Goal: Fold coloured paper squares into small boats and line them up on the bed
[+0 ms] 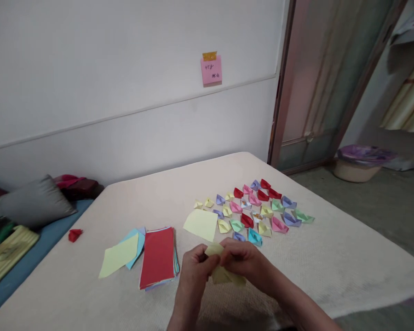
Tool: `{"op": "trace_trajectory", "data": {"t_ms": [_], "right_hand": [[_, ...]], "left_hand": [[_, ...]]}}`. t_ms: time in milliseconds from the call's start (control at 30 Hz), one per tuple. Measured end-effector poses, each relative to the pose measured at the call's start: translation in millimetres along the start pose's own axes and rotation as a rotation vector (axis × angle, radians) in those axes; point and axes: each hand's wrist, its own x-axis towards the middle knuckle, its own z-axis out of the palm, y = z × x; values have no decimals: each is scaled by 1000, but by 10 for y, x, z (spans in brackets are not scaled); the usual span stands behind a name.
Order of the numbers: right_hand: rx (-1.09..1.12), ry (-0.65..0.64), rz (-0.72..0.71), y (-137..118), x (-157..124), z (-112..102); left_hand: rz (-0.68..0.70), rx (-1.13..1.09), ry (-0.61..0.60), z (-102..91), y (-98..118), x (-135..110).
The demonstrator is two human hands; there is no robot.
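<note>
Both my left hand (197, 270) and my right hand (245, 260) are closed on one piece of pale yellow folded paper (224, 276), held low above the bed near its front. Thumbs and fingertips pinch its upper part; its lower edges stick out below them, and the fingers hide some of the folds. Just beyond my hands lies a flat pale yellow sheet (202, 224). Several small folded paper boats (247, 220) in red, pink, yellow, green, blue and purple stand in rows behind and to the right of it.
Left of my hands is a stack of coloured paper (158, 257), red on top. Farther left are loose yellow (119, 256) and blue sheets, then a crumpled-looking red paper piece (75, 235). A grey pillow (31, 202) lies at the far left. A pink note (211, 71) is taped to the wall.
</note>
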Motion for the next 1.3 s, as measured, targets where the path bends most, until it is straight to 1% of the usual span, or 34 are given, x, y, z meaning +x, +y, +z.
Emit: {"op": "trace_trajectory", "data": {"t_ms": [67, 133, 233, 333, 467, 600, 700, 900, 1100, 1300], "right_hand": [[-42, 29, -1, 6, 4, 24], [-67, 58, -10, 16, 11, 40], [-105, 104, -33, 39, 21, 53], [-137, 165, -75, 70, 28, 72], [-181, 227, -139, 93, 19, 118], [-247, 223, -185, 96, 4, 158], [-284, 221, -208, 106, 0, 170], [-357, 212, -205, 99, -15, 185], [-438, 190, -234, 72, -29, 213], [-476, 159, -230, 88, -29, 208]], "left_hand": [[9, -34, 47, 27, 6, 1], [33, -95, 120, 47, 30, -11], [120, -150, 208, 69, 77, -52], [199, -89, 221, 78, 99, -93], [210, 7, 252, 86, 74, -107], [192, 41, 329, 87, 49, -108], [205, 97, 381, 76, 59, -128], [207, 92, 382, 81, 77, -138], [164, 81, 362, 60, 31, -105], [147, 50, 331, 31, -18, -83]]}}
